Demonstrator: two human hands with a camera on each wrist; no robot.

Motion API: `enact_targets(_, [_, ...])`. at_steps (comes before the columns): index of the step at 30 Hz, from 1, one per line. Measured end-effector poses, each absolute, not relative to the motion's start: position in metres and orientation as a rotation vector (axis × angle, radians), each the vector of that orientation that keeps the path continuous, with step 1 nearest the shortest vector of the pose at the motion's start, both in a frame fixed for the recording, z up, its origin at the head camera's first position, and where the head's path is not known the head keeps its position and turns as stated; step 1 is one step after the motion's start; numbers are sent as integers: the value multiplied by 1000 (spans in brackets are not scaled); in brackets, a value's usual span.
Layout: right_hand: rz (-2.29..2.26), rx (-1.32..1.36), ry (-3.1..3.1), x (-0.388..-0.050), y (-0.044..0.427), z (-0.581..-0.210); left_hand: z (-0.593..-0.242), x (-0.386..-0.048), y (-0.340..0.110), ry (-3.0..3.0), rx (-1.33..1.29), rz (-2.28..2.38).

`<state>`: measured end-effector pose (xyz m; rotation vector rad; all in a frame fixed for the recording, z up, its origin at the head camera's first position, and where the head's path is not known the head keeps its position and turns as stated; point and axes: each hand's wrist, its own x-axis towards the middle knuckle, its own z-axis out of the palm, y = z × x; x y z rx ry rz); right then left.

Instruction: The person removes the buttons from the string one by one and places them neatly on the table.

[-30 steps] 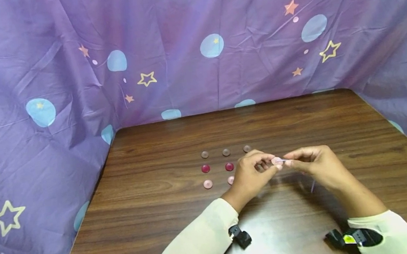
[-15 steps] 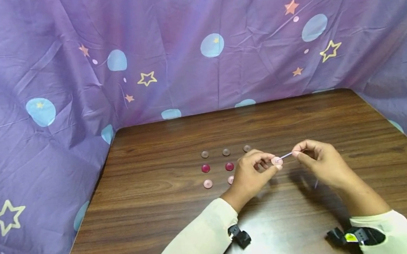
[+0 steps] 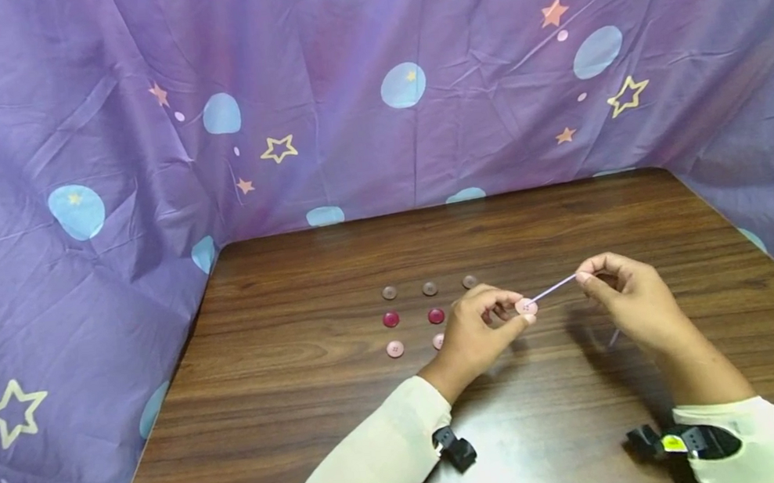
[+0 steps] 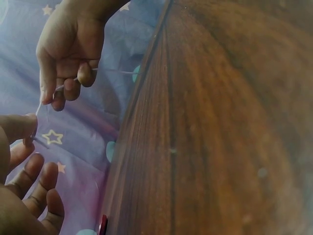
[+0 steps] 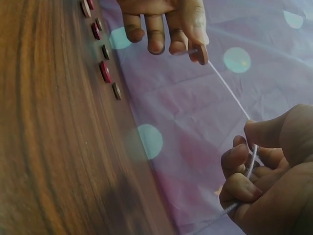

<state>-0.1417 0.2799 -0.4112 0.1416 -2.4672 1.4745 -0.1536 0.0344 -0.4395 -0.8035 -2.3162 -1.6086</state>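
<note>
My left hand [image 3: 479, 332] pinches a pale pink button [image 3: 526, 306] between thumb and fingertips, above the table. A thin lilac cord [image 3: 553, 288] passes through the button and runs taut up to my right hand [image 3: 630, 298], which pinches it between thumb and index finger. In the right wrist view the cord [image 5: 229, 90] stretches from the button [image 5: 201, 54] to the right thumb and on across the curled fingers. A short end pokes out behind the button. Below the right hand the cord's loose tail [image 3: 613, 338] hangs down.
On the wooden table [image 3: 293, 424] lie rows of buttons left of the hands: brown buttons [image 3: 430, 289] at the back, dark red buttons [image 3: 391, 320] in the middle, pink buttons [image 3: 394, 349] in front. The left hand partly covers one pink button. A purple curtain [image 3: 346, 120] surrounds the table.
My right hand has moved right and up, away from the button, drawing out a longer stretch of cord. The left hand and its button have stayed in place.
</note>
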Motion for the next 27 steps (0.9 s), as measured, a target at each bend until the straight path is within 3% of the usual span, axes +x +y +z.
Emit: enact_targets(27, [1738, -68, -2217, -149, 303, -412, -443, -154, 34, -2342, -799, -1585])
